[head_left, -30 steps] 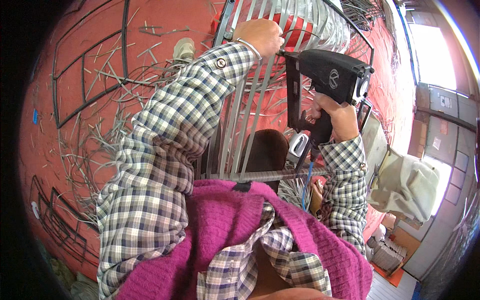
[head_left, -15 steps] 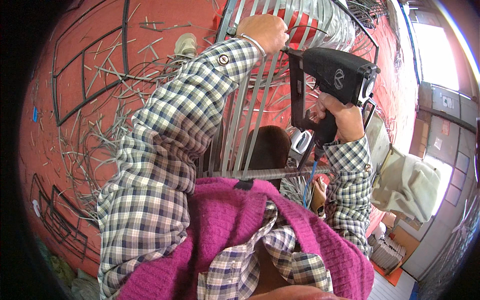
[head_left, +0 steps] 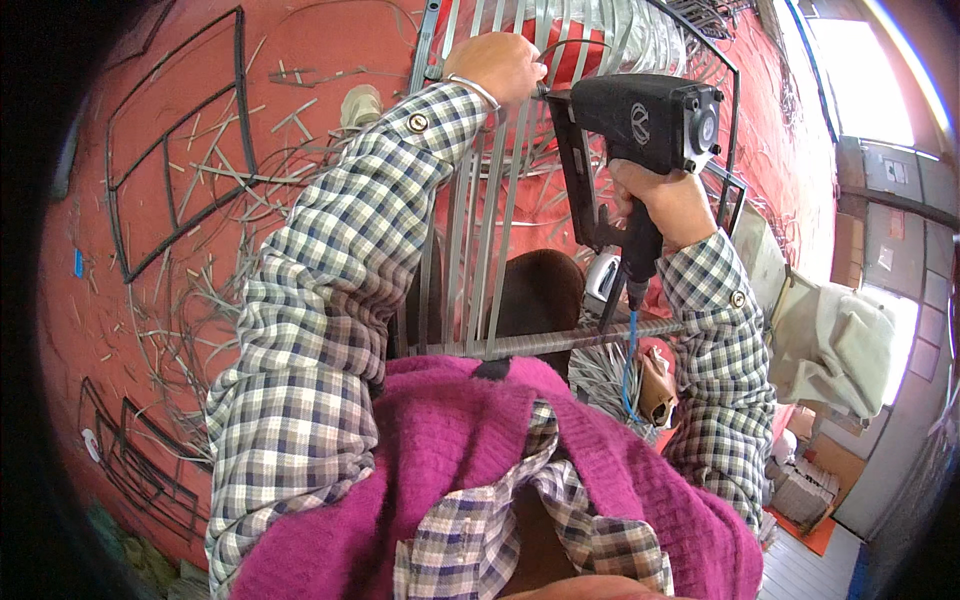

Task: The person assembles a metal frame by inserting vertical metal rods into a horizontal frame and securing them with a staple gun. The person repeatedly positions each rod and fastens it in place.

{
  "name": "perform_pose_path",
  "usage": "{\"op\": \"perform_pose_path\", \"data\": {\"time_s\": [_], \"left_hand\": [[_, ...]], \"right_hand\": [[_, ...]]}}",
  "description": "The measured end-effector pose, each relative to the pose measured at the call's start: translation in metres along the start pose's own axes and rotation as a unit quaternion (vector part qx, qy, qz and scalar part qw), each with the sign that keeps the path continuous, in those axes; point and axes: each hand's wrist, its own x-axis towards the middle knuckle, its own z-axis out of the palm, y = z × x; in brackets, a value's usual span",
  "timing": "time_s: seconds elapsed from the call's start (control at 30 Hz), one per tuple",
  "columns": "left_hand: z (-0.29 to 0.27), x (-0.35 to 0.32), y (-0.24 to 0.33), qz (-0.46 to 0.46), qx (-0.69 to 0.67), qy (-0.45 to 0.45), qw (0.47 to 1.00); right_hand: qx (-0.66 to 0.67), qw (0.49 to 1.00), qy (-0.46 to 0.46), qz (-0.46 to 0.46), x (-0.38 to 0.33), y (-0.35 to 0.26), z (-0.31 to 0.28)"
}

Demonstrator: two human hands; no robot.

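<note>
My right hand [head_left: 668, 203] is wrapped round the handle of a black pneumatic staple gun [head_left: 640, 120], with a blue air hose [head_left: 630, 370] below its grip. The gun's nose points left, almost at the fingers of my left hand [head_left: 497, 68]. That hand is closed at the far part of a dark metal frame [head_left: 425, 50]; a thin curved strip [head_left: 578, 43] comes out from its fingers. Long grey flat strips [head_left: 490, 230] run from there toward me, down to a woven band of strips [head_left: 550, 342] across the near end. The fingertips are partly hidden.
Several black metal frames [head_left: 240, 95] lie at the left on the red floor [head_left: 200, 60], among scattered strip offcuts [head_left: 190, 320]. A white-handled object [head_left: 601, 277] sits beyond the near bar. At the right, a pale cloth [head_left: 835, 345] hangs near stacked cartons [head_left: 805, 490].
Both hands and the gun have shifted slightly left in the picture, as has the strip-covered frame. The gun has turned a little, its rear cap facing me more. Both grips stay the same.
</note>
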Motion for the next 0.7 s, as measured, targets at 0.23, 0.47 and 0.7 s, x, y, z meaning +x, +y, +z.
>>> {"op": "perform_pose_path", "data": {"time_s": [0.23, 0.47, 0.7], "left_hand": [[-0.018, 0.0, 0.004, -0.02, 0.051, -0.124, 0.991], [-0.037, -0.01, 0.029, 0.038, 0.161, -0.126, 0.978], [-0.092, -0.057, 0.057, 0.121, 0.154, 0.008, 0.981]], "right_hand": [[-0.373, 0.895, 0.122, -0.212, -0.088, 0.053, -0.095], [-0.31, 0.787, 0.446, 0.293, -0.204, 0.202, -0.216], [-0.382, 0.684, 0.403, 0.472, -0.255, 0.323, -0.233]]}}
